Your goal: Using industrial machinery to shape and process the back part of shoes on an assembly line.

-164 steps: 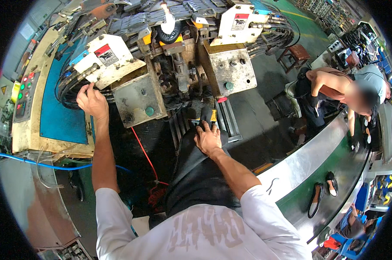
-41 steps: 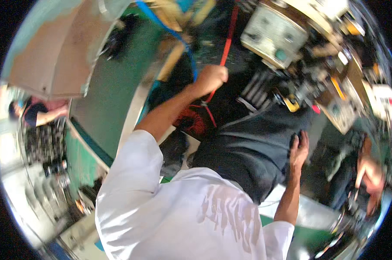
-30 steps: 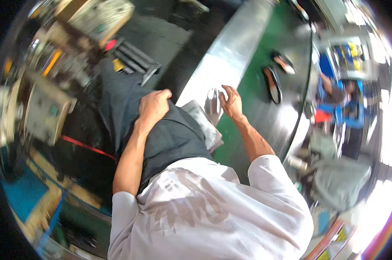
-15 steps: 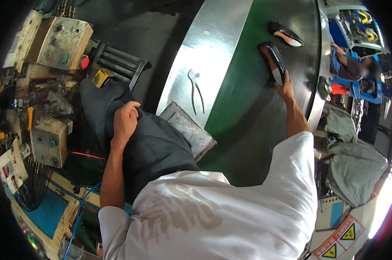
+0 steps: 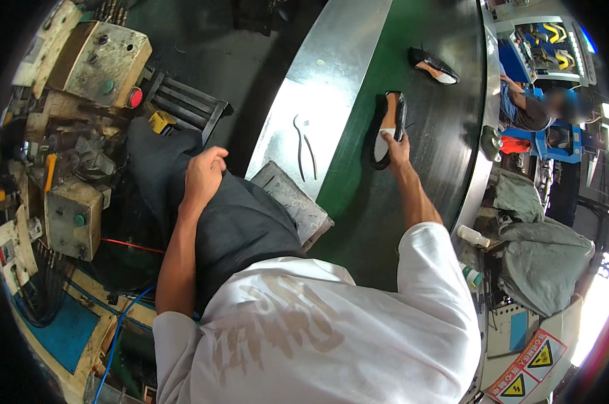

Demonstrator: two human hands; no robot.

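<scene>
My right hand (image 5: 399, 149) grips a black shoe (image 5: 400, 111) by its heel end, with the thumb at the pale inner sole. The shoe is over the dark green conveyor belt; I cannot tell whether it touches the belt. Farther off, a second black shoe (image 5: 433, 65) with a tan and white inside lies on the belt. My left hand (image 5: 205, 176) rests above my dark trouser leg, its fingers curled in, with nothing visible in them. Between the hands, a pair of pliers (image 5: 306, 149) lies on the shiny metal ledge (image 5: 331, 60).
A grey patterned pad (image 5: 292, 200) lies at the ledge's near end. Machine control boxes (image 5: 102, 64) stand at the left beside a black slatted stool (image 5: 188, 101). Beyond the belt's right rim are a white bottle (image 5: 472, 236), grey cloth covers (image 5: 545, 259) and another person (image 5: 530, 111).
My right hand has drawn the near shoe leftward and turned it, so its inside now faces up more. The left hand has shifted slightly up and right, fingers still curled.
</scene>
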